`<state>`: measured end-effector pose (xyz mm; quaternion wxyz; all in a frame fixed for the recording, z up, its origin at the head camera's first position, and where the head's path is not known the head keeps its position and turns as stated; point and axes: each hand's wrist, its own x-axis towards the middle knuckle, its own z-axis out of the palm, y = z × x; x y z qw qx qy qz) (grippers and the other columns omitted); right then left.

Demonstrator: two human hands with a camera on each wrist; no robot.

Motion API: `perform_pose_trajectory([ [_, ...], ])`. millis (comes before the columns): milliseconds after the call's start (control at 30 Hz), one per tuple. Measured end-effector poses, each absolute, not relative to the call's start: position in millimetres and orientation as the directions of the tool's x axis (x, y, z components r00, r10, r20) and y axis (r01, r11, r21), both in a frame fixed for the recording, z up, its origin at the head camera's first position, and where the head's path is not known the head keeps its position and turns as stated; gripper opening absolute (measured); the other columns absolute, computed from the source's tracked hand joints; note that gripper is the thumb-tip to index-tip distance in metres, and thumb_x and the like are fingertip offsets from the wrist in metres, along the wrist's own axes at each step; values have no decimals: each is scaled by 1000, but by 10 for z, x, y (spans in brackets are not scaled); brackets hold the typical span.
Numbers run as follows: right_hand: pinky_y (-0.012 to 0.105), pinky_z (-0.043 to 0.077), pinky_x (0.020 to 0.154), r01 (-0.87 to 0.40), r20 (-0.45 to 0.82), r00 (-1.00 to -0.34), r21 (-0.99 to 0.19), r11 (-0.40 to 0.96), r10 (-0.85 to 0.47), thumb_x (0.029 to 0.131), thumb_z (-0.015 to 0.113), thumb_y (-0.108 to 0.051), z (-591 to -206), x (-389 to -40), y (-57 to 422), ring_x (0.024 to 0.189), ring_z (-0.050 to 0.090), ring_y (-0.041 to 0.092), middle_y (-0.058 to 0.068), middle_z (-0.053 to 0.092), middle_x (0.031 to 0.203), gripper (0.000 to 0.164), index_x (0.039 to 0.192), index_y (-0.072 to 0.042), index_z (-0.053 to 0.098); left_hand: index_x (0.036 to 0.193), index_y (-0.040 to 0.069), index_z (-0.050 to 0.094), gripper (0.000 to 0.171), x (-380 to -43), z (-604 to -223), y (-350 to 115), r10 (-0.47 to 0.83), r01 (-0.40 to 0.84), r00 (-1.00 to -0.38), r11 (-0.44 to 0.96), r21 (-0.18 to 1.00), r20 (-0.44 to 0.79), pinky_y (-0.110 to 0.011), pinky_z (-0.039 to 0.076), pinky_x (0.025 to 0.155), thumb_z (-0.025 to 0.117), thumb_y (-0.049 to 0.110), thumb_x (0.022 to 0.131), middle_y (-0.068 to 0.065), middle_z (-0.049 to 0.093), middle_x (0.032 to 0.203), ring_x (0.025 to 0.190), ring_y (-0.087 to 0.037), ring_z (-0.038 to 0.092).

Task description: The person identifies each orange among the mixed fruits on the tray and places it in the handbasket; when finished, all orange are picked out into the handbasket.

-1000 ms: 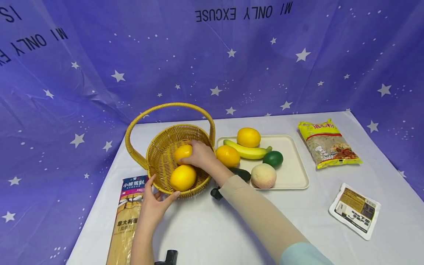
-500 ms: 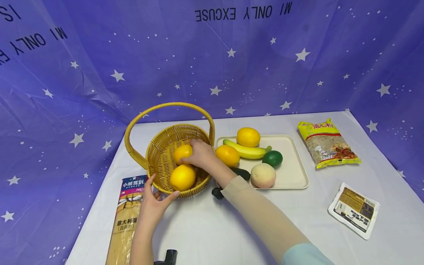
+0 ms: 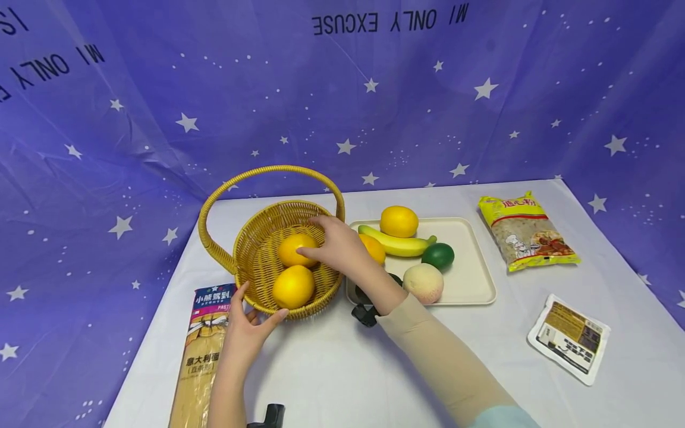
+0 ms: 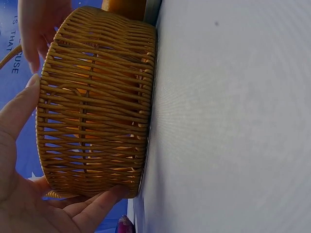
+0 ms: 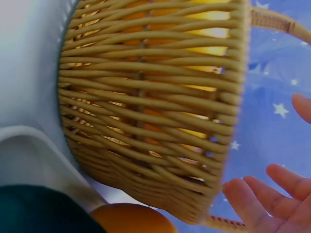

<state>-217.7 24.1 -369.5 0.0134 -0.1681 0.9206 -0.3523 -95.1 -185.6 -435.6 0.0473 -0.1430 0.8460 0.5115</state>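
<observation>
A yellow wicker basket [image 3: 247, 246] with a tall handle stands on the white table, holding two oranges: a front one [image 3: 294, 287] and a back one [image 3: 293, 249]. My left hand [image 3: 246, 333] holds the basket's near left side; in the left wrist view its thumb [image 4: 22, 104] lies at the rim and the fingers along the woven wall. My right hand [image 3: 342, 246] hovers over the basket's right rim with nothing in it, its thumb overlapping the back orange in the head view. In the right wrist view its fingers [image 5: 277, 199] are spread beside the rim.
Right of the basket, a cream tray [image 3: 471, 273] bears a banana [image 3: 401, 244], a peach [image 3: 423, 283], a green fruit [image 3: 437, 257] and orange-yellow fruit [image 3: 399, 222]. A spaghetti pack [image 3: 200, 356] lies left, a macaroni bag [image 3: 530, 232] and white packet [image 3: 569, 339] right.
My right hand has let go of the back orange and drawn up and to the right. That orange stays in the basket. My left hand keeps its hold.
</observation>
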Motion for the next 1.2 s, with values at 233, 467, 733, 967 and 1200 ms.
perform_pose_trajectory([
  [233, 43, 46, 97, -264, 91, -956, -689, 675, -280, 79, 74, -52, -3597, -1982, 415, 123, 50, 23, 2, 49, 141, 72, 141, -23, 50, 155, 24, 3, 111, -939, -4371, -1859, -194, -277, -958, 432, 858, -212, -50, 44, 99, 77, 49, 77, -27, 14, 154, 132, -44, 38],
  [467, 38, 52, 86, -235, 119, -966, -768, 595, -228, 78, 76, -50, -3529, -1853, 684, 110, 58, 21, 0, 52, 138, 74, 140, -20, 50, 155, 25, 3, 111, -933, -4384, -1862, -187, -265, -961, 429, 863, -203, -50, 42, 100, 77, 51, 77, -24, 13, 155, 132, -43, 38],
  [733, 40, 51, 90, -109, 66, -993, -833, 542, -98, 76, 77, -52, -3575, -1868, 1017, 115, 55, 21, -3, 51, 138, 77, 142, -24, 48, 155, 26, 3, 111, -941, -4360, -1857, -185, -265, -961, 430, 863, -204, -51, 41, 102, 77, 52, 76, -23, 12, 156, 132, -44, 37],
  [967, 45, 46, 97, 11, -19, -1000, -862, 507, -11, 77, 76, -55, -3747, -1939, 1251, 123, 48, 26, 2, 49, 140, 79, 143, -25, 45, 155, 26, 4, 112, -948, -4368, -1862, -185, -268, -961, 426, 864, -207, -52, 40, 102, 77, 54, 75, -23, 12, 156, 132, -44, 37],
  [1200, 47, 44, 100, 69, -84, -996, -851, 521, -5, 77, 77, -51, -3929, -2000, 1258, 124, 47, 30, 4, 47, 142, 80, 143, -21, 45, 155, 27, 3, 113, -953, -4361, -1864, -189, -278, -958, 430, 859, -216, -51, 41, 101, 77, 56, 74, -24, 12, 156, 133, -44, 37],
])
